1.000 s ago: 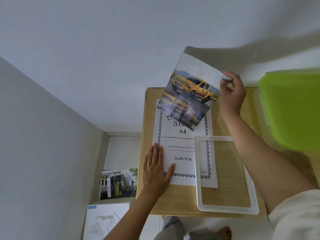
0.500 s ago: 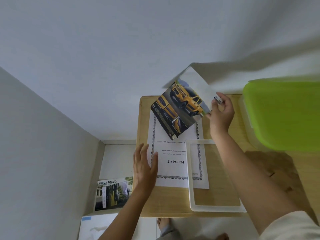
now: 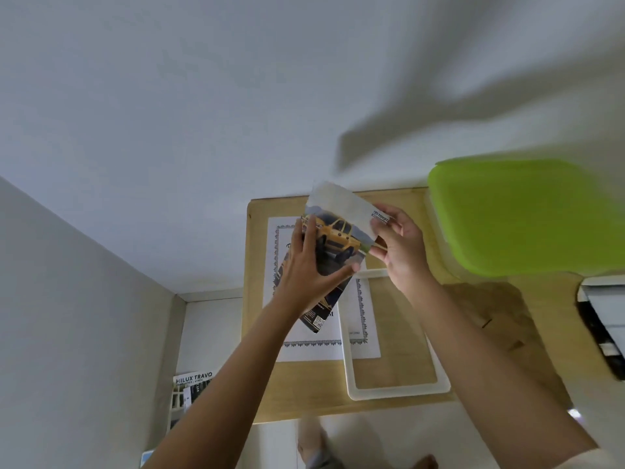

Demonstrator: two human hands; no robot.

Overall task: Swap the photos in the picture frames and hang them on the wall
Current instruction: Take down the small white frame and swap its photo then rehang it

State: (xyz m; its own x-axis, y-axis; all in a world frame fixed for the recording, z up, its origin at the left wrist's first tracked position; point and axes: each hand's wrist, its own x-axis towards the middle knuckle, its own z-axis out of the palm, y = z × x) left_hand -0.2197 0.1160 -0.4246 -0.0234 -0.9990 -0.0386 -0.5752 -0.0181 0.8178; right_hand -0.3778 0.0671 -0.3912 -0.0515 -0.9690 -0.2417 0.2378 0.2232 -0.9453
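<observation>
A photo of yellow trucks is held above the wooden table. My right hand pinches its right edge near the printed logo. My left hand grips its left part, thumb under the lower edge and fingers over the picture. Beneath it lies a white insert sheet with an ornate border, flat on the table. An empty white picture frame lies partly over that sheet's right side.
A green-lidded plastic box stands at the table's right rear. A black-and-white object sits at the far right edge. On the floor to the left lies a "Hilux Travo" photo. White walls rise behind and to the left.
My left hand lifted off the insert sheet and took hold of the truck photo. My right hand brought the photo lower and closer. The view shifted, showing more of the table's right side.
</observation>
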